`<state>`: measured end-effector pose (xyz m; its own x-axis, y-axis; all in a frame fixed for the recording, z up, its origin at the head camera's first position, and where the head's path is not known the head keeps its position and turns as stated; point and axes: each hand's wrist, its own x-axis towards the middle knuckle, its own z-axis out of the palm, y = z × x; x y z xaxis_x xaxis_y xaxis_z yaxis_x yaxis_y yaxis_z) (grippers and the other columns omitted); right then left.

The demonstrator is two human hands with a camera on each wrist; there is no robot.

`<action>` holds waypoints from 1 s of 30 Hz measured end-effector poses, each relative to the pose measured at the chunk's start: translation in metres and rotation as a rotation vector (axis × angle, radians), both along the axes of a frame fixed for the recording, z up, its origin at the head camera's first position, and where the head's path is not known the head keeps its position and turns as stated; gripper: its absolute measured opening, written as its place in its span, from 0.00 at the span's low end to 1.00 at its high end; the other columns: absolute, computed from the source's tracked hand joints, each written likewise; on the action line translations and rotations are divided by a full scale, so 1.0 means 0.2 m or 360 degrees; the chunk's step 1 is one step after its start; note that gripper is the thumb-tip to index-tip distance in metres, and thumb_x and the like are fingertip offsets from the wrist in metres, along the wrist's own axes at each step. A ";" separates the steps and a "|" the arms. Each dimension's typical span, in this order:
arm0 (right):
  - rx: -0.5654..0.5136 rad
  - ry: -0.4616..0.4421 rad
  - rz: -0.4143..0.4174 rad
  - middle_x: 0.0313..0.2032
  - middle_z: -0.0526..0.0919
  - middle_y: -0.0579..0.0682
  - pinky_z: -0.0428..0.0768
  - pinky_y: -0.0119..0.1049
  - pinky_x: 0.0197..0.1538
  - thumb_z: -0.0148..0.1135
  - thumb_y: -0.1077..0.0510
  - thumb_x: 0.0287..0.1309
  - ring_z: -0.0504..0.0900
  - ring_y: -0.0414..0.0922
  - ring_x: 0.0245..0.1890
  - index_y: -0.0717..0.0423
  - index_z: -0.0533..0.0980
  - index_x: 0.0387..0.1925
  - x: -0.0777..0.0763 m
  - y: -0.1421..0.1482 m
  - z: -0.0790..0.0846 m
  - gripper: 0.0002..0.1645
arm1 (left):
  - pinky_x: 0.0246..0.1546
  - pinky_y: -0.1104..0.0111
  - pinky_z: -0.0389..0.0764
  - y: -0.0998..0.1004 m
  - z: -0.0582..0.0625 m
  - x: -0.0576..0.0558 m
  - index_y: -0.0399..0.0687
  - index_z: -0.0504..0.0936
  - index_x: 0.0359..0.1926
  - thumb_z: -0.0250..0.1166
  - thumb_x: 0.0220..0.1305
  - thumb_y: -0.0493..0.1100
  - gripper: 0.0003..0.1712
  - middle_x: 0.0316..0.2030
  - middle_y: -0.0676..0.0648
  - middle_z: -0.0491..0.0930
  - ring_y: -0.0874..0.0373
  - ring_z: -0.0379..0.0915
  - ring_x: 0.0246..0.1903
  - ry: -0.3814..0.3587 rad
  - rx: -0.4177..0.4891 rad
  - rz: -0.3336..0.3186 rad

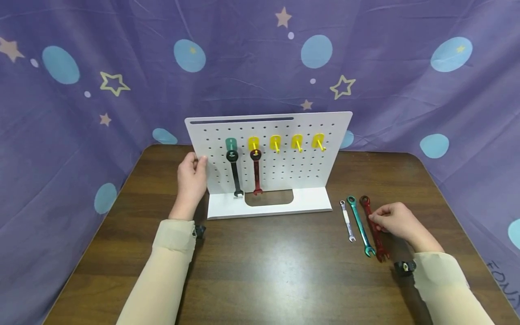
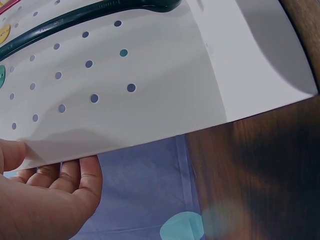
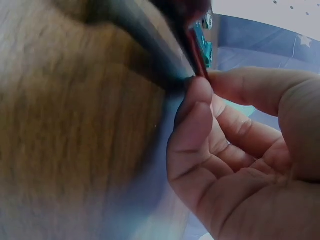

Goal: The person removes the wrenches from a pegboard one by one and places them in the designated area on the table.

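Left hand [image 1: 192, 178] grips left edge of pegboard [image 1: 310, 199]; right hand [image 1: 396, 220] pinches red wrench [image 1: 378, 240], rightmost of three lying toward right edge of table [image 1: 252, 262]. Risk: green wrench [image 1: 360, 225] lies just beside, so careless lift might knock it; loosened left grip could let pegboard slip.

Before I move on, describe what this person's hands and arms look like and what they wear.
The left hand and right hand are bare, without gloves. Both the left sleeve and right sleeve are long and pale cream, ending near the wrist. A small black device sits at the left cuff, another at the right cuff.
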<state>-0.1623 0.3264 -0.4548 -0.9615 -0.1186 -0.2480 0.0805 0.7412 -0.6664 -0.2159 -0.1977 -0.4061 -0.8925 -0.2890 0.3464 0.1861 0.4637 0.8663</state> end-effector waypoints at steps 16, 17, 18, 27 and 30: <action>0.0121 0.0039 0.0006 0.24 0.82 0.48 0.77 0.39 0.30 0.65 0.58 0.68 0.78 0.45 0.27 0.64 0.83 0.32 -0.02 0.01 0.01 0.12 | 0.22 0.72 0.65 0.00 0.00 0.00 0.31 0.78 0.49 0.54 0.79 0.39 0.12 0.28 0.39 0.75 0.56 0.63 0.24 -0.0017 0.0013 -0.0007; 0.0130 0.0040 0.0002 0.24 0.82 0.48 0.76 0.39 0.30 0.65 0.58 0.67 0.77 0.45 0.27 0.64 0.83 0.31 -0.02 0.01 0.01 0.12 | 0.22 0.72 0.64 0.00 0.00 0.00 0.31 0.78 0.49 0.54 0.79 0.39 0.12 0.28 0.40 0.74 0.56 0.63 0.24 -0.0017 0.0015 -0.0008; 0.0144 0.0045 -0.0002 0.24 0.82 0.47 0.76 0.40 0.30 0.65 0.58 0.67 0.77 0.45 0.27 0.63 0.83 0.31 -0.02 0.01 0.00 0.12 | 0.22 0.72 0.64 0.00 0.00 0.00 0.31 0.78 0.49 0.54 0.79 0.39 0.12 0.27 0.40 0.73 0.56 0.63 0.24 -0.0016 0.0017 -0.0008; 0.0166 0.0077 -0.0081 0.23 0.83 0.47 0.76 0.41 0.30 0.67 0.57 0.66 0.79 0.45 0.26 0.64 0.83 0.30 -0.01 0.01 -0.01 0.13 | 0.22 0.71 0.64 0.00 -0.01 0.00 0.32 0.78 0.49 0.54 0.79 0.40 0.13 0.27 0.42 0.73 0.56 0.62 0.24 -0.0023 0.0009 -0.0008; 0.0161 0.0086 -0.0099 0.23 0.83 0.47 0.75 0.41 0.31 0.69 0.56 0.64 0.79 0.45 0.26 0.64 0.83 0.30 -0.01 0.02 -0.01 0.14 | 0.22 0.71 0.64 0.00 -0.01 0.00 0.31 0.77 0.48 0.54 0.79 0.39 0.13 0.26 0.42 0.72 0.56 0.62 0.23 -0.0015 0.0005 -0.0006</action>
<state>-0.1646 0.3300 -0.4568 -0.9784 -0.0355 -0.2035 0.0943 0.7996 -0.5931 -0.2153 -0.1976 -0.4078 -0.8967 -0.2868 0.3371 0.1796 0.4603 0.8694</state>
